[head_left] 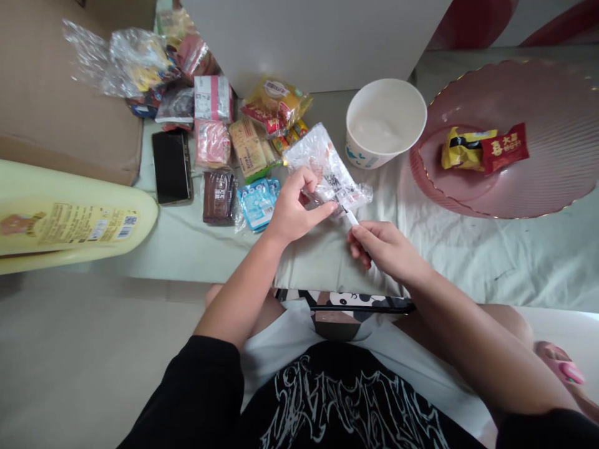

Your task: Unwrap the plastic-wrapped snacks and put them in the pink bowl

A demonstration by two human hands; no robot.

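My left hand (297, 209) is closed on the near edge of a clear plastic package (322, 162) with printed marks, thumb and fingers pinching the film. In my right hand (381, 246) is a slim white-and-dark tool (350, 216) that looks like a small knife. Its dark tip touches the crumpled plastic just right of my left thumb. Left of the package lie a blue packet (259, 204), a brown-wrapped snack (219, 197) and a beige wrapped packet (250, 146). A white paper tub (386, 121) stands beyond my right hand.
To the right, a pink ribbed bowl (552, 181) holds a yellow packet (463, 149) and a red packet (506, 148). A black phone (172, 166), more snack packs (213, 98), a large yellow package (75, 218) and a cardboard box (70, 112) are on the left. A white box (313, 40) stands behind.
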